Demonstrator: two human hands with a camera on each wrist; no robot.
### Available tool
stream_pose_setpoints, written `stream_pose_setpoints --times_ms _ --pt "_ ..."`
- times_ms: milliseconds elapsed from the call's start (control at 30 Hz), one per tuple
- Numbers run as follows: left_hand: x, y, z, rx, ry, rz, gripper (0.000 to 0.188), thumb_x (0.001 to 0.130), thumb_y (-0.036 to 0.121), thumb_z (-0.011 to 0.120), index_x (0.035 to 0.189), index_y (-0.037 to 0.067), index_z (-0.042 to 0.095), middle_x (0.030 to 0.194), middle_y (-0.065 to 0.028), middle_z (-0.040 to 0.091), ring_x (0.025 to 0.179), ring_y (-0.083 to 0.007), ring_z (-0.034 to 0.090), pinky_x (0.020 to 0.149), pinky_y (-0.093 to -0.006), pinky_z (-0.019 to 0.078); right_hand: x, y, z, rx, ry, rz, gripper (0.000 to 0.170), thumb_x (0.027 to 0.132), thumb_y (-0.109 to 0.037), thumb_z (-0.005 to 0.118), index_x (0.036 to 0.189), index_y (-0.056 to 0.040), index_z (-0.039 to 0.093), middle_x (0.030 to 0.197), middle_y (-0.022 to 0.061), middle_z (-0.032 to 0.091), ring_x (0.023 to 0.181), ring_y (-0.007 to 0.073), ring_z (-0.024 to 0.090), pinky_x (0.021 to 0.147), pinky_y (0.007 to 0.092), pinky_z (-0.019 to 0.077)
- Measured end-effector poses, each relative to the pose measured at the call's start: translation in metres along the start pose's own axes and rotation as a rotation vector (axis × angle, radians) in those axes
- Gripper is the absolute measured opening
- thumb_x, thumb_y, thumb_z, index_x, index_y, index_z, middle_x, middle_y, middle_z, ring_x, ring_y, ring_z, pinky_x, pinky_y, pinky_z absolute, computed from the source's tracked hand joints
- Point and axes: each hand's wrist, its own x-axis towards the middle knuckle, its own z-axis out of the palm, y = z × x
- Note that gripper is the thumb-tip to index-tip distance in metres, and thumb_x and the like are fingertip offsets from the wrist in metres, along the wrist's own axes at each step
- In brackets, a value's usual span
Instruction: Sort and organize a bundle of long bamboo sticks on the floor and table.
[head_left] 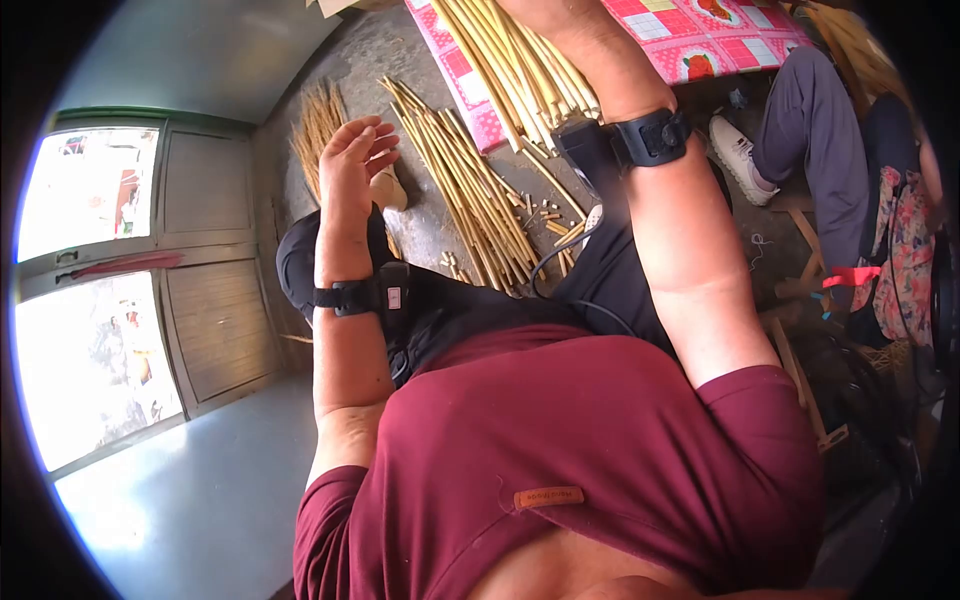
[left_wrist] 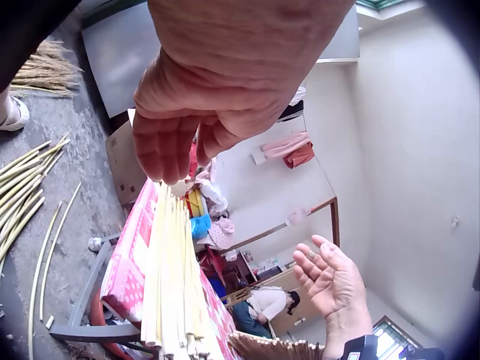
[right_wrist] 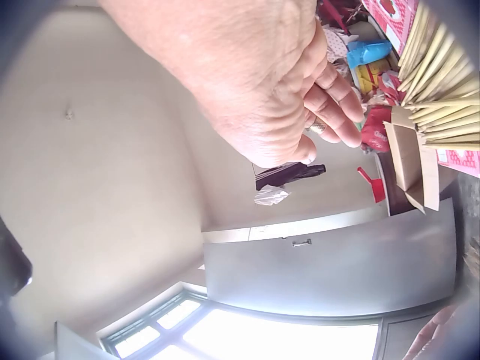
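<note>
1. Left hand (head_left: pixel 358 155): raised beside the left edge of the floor sticks as seen from the head, with the fingers loosely bent, slightly apart from one another and free of any object. In the left wrist view the fingertips overlap the far end of the table bundle; the head view shows hand and bundle apart.
2. Right hand (left_wrist: pixel 330 281): lifted, palm visible from the left wrist, with the fingers loosely curved, a little apart and free. A ring (right_wrist: pixel 317 126) encircles one finger. In the head view this hand is partly cut off by the upper edge.
3. Table bundle (head_left: pixel 500 70): long, pale yellow sticks, lying roughly side by side on a pink patterned tablecloth (head_left: pixel 740 55), their near ends projecting past its edge.
4. Floor sticks (head_left: pixel 470 190): a second group, spread on the grey floor (left_wrist: pixel 82 225) between the left hand and the table bundle in the head view. Short cut pieces (head_left: pixel 545 215) lie scattered just beside them.
5. Surroundings: a sheaf of dry bristles (head_left: pixel 318 115) behind the left hand; an open cardboard box (right_wrist: pixel 409 165) near the table; a seated person (left_wrist: pixel 262 311) in a light top, beyond the tablecloth.
</note>
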Motion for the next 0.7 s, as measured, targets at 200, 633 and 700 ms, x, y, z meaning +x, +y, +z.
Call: stream_pose_setpoints --times_ms 200,633,700 --pt "0.038 0.022 -0.044 -0.101 -0.004 0.091 0.021 0.093 0.009 0.049 0.109 -0.001 0.057 0.103 -0.0165 0.065 0.092 -0.0259 0.064 0.079 -0.0367 0.0534 -0.035 -0.022 0.075 0.07 -0.393 0.026 0.018 0.089 -0.013 0.057 0.107 -0.0104 0.062 0.067 0.0066 0.061 0.059 0.0174 0.059 0.058 0.031 0.0483" --pt "0.141 0.031 -0.162 -0.524 -0.162 0.159 0.025 0.094 0.01 0.046 0.113 -0.004 0.053 0.111 -0.0209 0.061 0.101 -0.0283 0.062 0.089 -0.039 0.052 -0.246 0.075 0.179 -0.577 -1.887 0.17 0.031 0.08 -0.017 0.056 0.109 -0.0077 0.062 0.1 0.0176 0.065 0.096 0.0342 0.063 0.081 0.044 0.0511" --pt "0.125 0.009 -0.159 -0.474 -0.156 0.1 0.026 0.095 0.013 0.045 0.114 -0.002 0.053 0.111 -0.0189 0.062 0.101 -0.0266 0.062 0.088 -0.0369 0.0521 -0.264 0.13 0.182 -0.743 -1.709 0.416 0.032 0.081 -0.016 0.057 0.111 -0.0063 0.06 0.104 0.0189 0.064 0.099 0.0355 0.062 0.083 0.044 0.0505"
